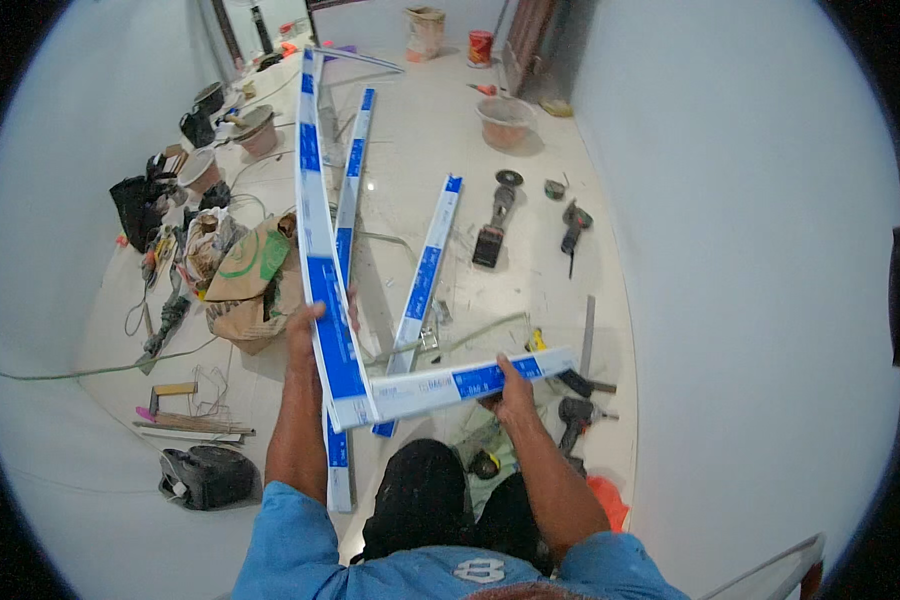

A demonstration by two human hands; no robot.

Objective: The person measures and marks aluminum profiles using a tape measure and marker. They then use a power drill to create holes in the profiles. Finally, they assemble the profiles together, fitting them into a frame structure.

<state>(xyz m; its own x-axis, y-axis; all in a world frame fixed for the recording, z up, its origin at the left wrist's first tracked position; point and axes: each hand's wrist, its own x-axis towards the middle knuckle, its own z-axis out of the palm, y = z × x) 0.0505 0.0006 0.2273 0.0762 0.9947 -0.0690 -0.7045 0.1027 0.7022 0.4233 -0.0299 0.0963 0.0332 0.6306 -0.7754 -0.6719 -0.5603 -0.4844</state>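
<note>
A long frame profile in blue and white protective film points away from me, its near end in front of my lap. My left hand is closed around it near that end, fingers partly hidden behind. From the same end a shorter profile in matching film runs right, making an L; whether the two are fastened together I cannot tell. My right hand grips the shorter one close to its right end, thumb on top. Beneath them, two more film-covered profiles, one left and one right, lie on the floor.
An angle grinder and a drill lie ahead right; another drill rests by my right forearm. Paper sacks, buckets and a black bag line the left. A wall bounds the right; a cable crosses the left floor.
</note>
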